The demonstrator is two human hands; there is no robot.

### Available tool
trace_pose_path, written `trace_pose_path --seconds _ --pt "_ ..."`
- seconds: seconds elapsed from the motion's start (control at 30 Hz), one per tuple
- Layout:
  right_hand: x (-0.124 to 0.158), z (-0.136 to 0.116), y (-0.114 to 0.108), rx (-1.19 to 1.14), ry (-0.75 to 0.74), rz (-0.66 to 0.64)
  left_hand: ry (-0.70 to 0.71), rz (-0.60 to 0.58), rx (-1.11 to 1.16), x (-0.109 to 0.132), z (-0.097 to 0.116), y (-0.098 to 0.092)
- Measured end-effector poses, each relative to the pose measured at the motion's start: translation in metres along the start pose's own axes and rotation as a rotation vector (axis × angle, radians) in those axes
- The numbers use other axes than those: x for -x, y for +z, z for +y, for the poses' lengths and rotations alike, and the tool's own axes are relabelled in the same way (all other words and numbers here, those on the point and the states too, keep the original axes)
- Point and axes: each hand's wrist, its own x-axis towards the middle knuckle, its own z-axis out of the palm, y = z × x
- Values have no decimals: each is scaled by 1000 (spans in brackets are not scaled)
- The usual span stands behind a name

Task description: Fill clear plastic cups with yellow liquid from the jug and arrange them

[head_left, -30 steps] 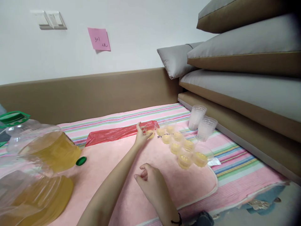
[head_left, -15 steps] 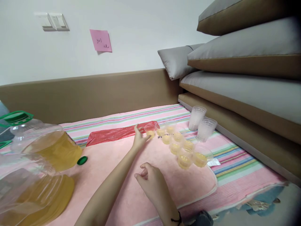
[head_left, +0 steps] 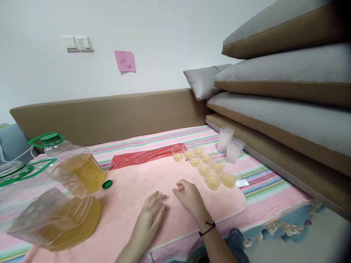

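My left hand (head_left: pixel 152 213) hovers over the pink mat (head_left: pixel 131 182), fingers apart and holding nothing. Close beside it, my right hand (head_left: pixel 189 197) has its fingers curled, with nothing visible in them. Beyond the hands, several clear plastic cups with a little yellow liquid stand in a cluster; a near one is this cup (head_left: pixel 212 180). At the cluster's far left end stands another filled cup (head_left: pixel 177 155). On the left are two large clear jugs of yellow liquid, a front jug (head_left: pixel 74 223) without a visible cap and a rear jug (head_left: pixel 87 170) with a green cap.
Two stacks of clear cups (head_left: pixel 234 150) stand at the right back. A green cap (head_left: pixel 107 184) lies by the jugs. A red plastic bag (head_left: pixel 145 157) lies flat along the mat's far edge. Large cushions (head_left: pixel 274 109) are piled on the right.
My left hand has let go of the far-left cup and drawn back toward me, beside my right hand. The view has shifted slightly left and up.
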Motion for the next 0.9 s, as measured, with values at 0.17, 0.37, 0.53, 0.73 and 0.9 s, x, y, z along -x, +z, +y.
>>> trace_pose_path --seconds 0.17,0.37,0.53,0.73,0.9 --pt "5 10 1 57 -31 15 199 -81 -134 39 12 13" --pt "30 10 -10 30 -157 19 381 -101 -226 46 7 16" --pt "31 8 -66 -25 -256 203 417 -87 -227 45 5 5" --pt "-20 31 -185 78 -200 507 487 2 -214 40 -2 2" --pt "-79 82 -240 109 -24 573 554 39 -223 31 -19 20"
